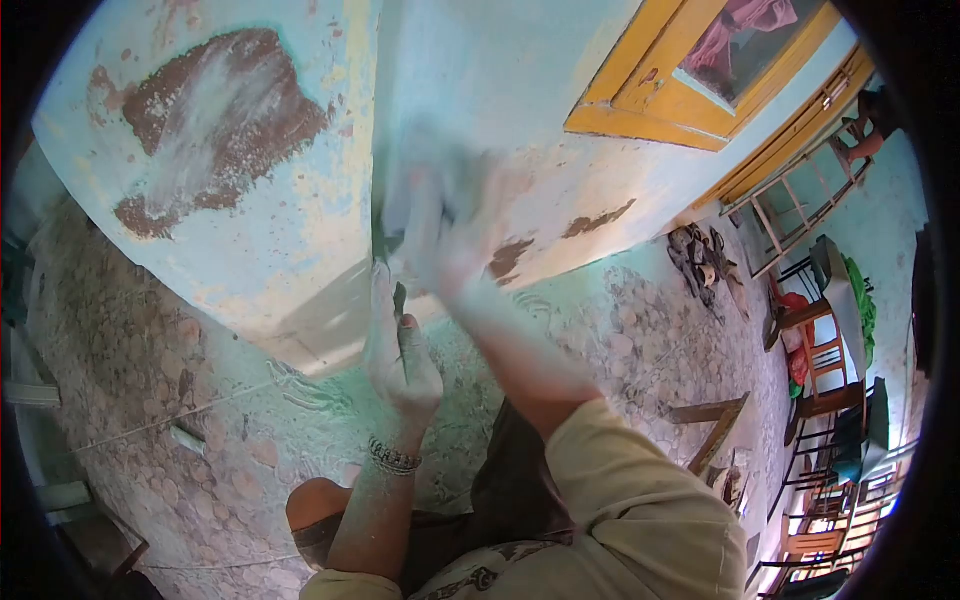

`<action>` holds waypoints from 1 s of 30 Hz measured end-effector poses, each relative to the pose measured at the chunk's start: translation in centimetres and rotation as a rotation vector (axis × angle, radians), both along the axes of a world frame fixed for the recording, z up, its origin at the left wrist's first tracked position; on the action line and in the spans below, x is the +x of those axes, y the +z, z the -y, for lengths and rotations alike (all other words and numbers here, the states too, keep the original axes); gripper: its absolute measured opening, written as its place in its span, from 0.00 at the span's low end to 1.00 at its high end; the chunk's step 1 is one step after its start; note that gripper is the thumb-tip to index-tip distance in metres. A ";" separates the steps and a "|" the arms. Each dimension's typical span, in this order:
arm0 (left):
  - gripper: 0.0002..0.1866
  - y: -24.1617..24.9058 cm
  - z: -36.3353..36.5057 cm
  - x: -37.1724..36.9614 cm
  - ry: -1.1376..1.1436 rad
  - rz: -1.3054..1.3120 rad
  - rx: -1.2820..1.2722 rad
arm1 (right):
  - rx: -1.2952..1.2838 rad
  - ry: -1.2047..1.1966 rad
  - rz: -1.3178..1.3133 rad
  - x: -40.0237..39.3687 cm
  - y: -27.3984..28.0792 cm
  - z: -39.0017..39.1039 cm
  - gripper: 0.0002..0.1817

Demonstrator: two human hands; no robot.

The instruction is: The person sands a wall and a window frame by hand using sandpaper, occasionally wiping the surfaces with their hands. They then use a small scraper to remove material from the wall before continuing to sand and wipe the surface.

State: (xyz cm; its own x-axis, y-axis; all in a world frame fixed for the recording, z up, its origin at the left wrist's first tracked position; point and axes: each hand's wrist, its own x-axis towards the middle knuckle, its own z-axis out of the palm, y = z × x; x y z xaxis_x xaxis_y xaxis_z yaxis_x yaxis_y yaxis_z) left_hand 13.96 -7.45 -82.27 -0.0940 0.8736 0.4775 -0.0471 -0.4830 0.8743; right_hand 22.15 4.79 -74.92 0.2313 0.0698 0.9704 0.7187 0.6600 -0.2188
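Note:
My left hand [408, 375], pale with dust and with a beaded bracelet [393, 458] at the wrist, is beside the wall's corner edge. A small dark flat piece [399, 298] sticks up at its thumb, pinched by the fingers. Motion smears my right hand [435, 225], which is up at the light blue wall [480, 100] just right of the corner. A blurred greyish shape overlaps its fingers, and I cannot tell whether the hand holds it. On the left wall face is a large brown bare patch [225, 120] with white smears.
Dust lies on the pebble-patterned floor [240, 430]. A yellow window frame [640, 95] is up to the right. Shoes [705, 265], a ladder [800, 215] and wooden chairs [825, 370] stand along the right side. A wooden piece [715, 435] is nearer me.

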 end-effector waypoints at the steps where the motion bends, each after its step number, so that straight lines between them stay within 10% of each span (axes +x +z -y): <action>1: 0.28 0.1 -0.2 0.0 0.009 0.069 0.023 | -0.011 0.019 0.027 0.3 -2.2 0.3 0.11; 9: 0.23 0.6 0.2 0.3 0.007 0.302 -0.055 | 0.095 0.041 0.070 0.2 13.2 -1.6 0.13; 14: 0.20 0.9 0.1 -0.2 0.088 0.224 -0.063 | 0.121 -0.179 0.163 0.0 2.8 1.0 0.08; 22: 0.17 0.4 0.0 1.0 0.058 0.290 -0.079 | 0.103 -0.030 0.056 0.3 14.8 -1.2 0.10; 30: 0.16 0.7 -1.0 1.5 0.078 0.332 -0.050 | 0.060 -0.130 0.175 0.7 4.6 0.7 0.11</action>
